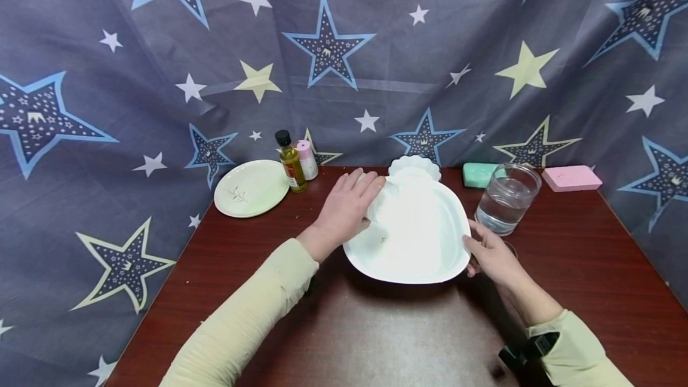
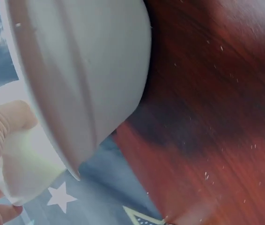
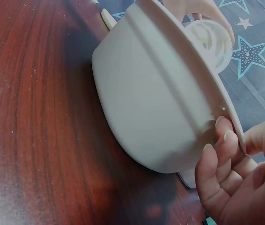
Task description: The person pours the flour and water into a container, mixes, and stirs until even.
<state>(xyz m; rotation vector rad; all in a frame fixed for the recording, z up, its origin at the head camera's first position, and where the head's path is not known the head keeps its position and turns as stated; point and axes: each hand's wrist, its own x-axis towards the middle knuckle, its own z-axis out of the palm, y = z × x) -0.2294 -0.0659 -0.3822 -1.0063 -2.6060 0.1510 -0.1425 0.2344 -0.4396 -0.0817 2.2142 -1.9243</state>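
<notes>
A white plastic basin (image 1: pixel 414 237) with a wide rim is at the middle of the dark red table, its open top facing me. My right hand (image 1: pixel 495 255) grips the basin's right rim. In the right wrist view the fingers (image 3: pixel 208 171) curl under that rim from outside, with the thumb on the other side. At the basin's left side, my left hand (image 1: pixel 346 208) holds a pale, round-mouthed cup (image 3: pixel 211 44) over the rim. The left wrist view shows thumb and fingers around the cup's whitish side (image 2: pixel 29 164). What the cup contains is unclear.
Back left are an oval plate (image 1: pixel 252 190), an oil bottle (image 1: pixel 292 166) and a pink-capped bottle (image 1: pixel 307 160). A scalloped white dish (image 1: pixel 414 166) stands behind the basin. Right of it are a green sponge (image 1: pixel 477 175), a glass jug of water (image 1: pixel 505 202) and a pink sponge (image 1: pixel 572 178).
</notes>
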